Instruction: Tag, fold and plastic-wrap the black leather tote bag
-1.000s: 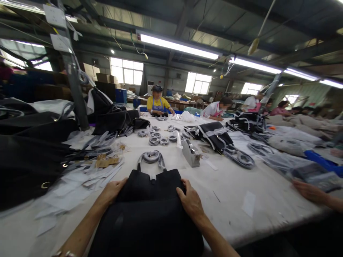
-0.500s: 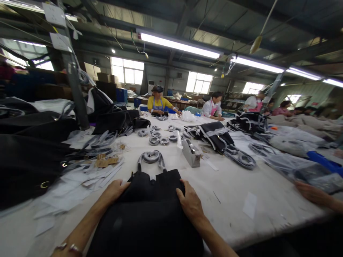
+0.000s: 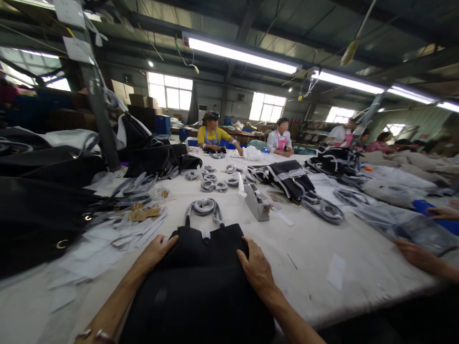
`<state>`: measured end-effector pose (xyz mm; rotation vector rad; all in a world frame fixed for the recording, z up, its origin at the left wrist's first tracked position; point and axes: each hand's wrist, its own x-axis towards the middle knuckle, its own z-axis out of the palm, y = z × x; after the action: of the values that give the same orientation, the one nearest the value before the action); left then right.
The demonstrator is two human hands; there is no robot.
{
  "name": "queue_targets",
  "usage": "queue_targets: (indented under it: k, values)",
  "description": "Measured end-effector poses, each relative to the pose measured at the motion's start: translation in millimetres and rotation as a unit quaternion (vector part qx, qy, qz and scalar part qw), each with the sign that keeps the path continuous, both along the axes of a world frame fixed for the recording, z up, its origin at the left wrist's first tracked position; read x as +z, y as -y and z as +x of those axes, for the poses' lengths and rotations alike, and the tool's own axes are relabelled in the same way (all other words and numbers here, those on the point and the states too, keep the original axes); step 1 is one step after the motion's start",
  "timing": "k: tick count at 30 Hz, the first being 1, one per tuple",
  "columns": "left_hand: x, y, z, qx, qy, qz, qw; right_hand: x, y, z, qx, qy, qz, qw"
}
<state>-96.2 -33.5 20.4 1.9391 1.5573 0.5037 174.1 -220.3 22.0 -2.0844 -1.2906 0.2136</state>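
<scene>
A black handbag (image 3: 201, 291) lies in front of me, its wrapped handles (image 3: 204, 206) pointing away from me. A small white wrapping covers the clasp tab (image 3: 205, 235) at its top middle. My left hand (image 3: 156, 255) holds the bag's upper left edge, thumb on top and the other fingers partly hidden. At the upper right edge, my right hand (image 3: 257, 265) grips the side with the thumb over the front. Beyond the handles stands a grey tape dispenser (image 3: 257, 204).
Paper sheets (image 3: 86, 258) and brown tags (image 3: 143, 212) lie left, near piled black bags (image 3: 39, 215). Several wrapped handle coils (image 3: 210, 179) sit mid-table. More bags (image 3: 290, 179) lie farther right. A co-worker's hand (image 3: 418, 255) touches a plastic-wrapped item (image 3: 412, 224). Other people work across the table.
My hands and the bag have barely moved. A second co-worker's hand has come in at the right edge. The person in yellow has stretched an arm toward the clear plastic.
</scene>
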Motion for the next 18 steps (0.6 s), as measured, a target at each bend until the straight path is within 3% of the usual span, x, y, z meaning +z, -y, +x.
queue_targets:
  k: [9, 18]
  values:
    - [4.0, -10.5, 1.5, -0.034, 0.028, -0.037, 0.998, 3.9, -3.4, -2.2, -0.006, 0.009, 0.008, 1.0]
    - [-6.0, -4.9, -10.8, 0.049, -0.018, -0.027, 0.998, 0.5, -3.6, 3.6, -0.041, -0.024, -0.01, 0.999]
